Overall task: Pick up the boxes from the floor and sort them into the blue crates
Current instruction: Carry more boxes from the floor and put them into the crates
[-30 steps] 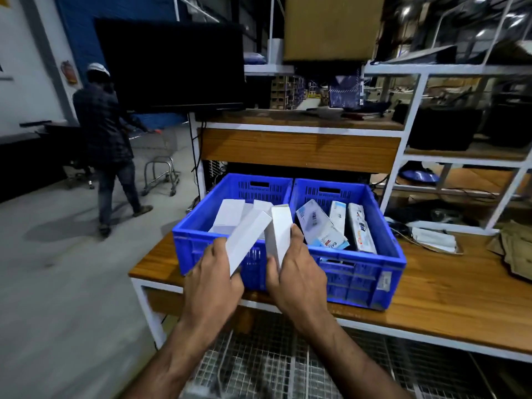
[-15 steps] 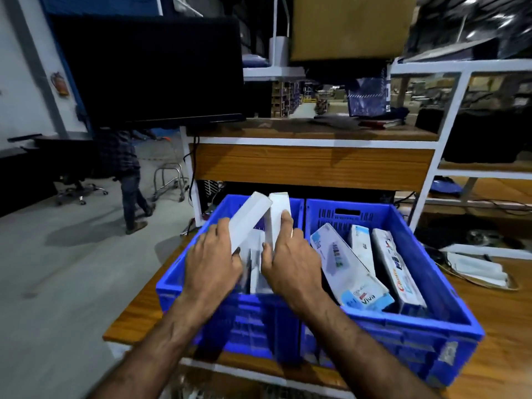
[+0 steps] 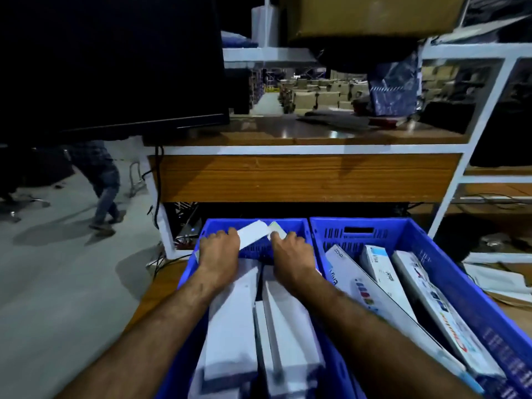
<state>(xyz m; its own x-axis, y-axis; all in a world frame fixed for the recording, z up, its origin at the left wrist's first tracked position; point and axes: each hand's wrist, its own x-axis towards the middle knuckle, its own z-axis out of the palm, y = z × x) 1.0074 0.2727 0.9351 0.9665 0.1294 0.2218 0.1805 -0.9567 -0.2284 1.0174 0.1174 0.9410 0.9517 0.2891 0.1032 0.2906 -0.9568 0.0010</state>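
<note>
my left hand [image 3: 219, 256] and right hand [image 3: 290, 254] each grip a white box [image 3: 253, 234], long axes pointing toward the left crate's [image 3: 188, 272] far edge.

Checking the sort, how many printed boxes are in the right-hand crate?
3: one against the left wall, one in the middle, one along the right wall. Others may be hidden underneath.

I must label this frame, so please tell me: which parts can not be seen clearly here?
- Head view: the palm side of the left hand and right hand is hidden, so each grip on its plain white carton is unclear.
- The left blue plastic crate floor: covered by cartons and forearms.
- The printed cartons: text blurred.
</note>
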